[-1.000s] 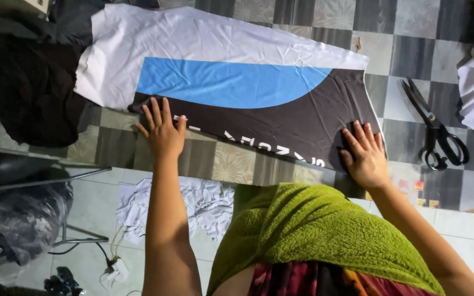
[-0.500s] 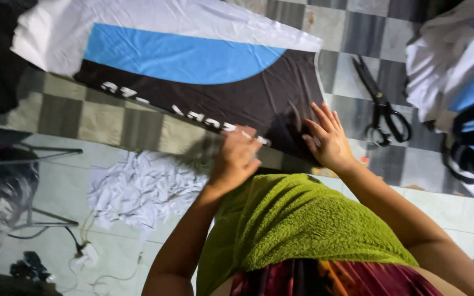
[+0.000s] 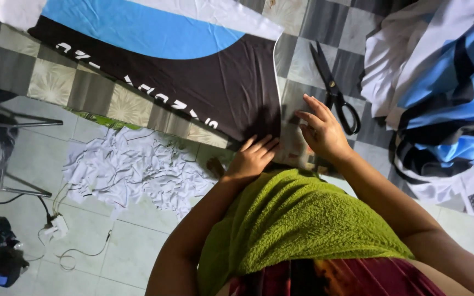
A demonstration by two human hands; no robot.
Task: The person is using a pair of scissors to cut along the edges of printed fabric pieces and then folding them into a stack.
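Hands lie flat and open, gripping nothing: left hand [image 3: 253, 158] presses the near corner of the cloth [image 3: 204, 82], right hand [image 3: 320, 131] rests just beside it. Cloth stretches lengthwise leftward across the table [image 3: 50, 82]; scissors [image 3: 334, 90] nearby.

You stood in a small sewing workshop: a printed fabric panel [image 3: 182, 71] lay on a checkered cutting table [image 3: 56, 82], black scissors [image 3: 333, 87] right of it, white offcuts [image 3: 133, 170] below it on the tiled floor [image 3: 133, 235].
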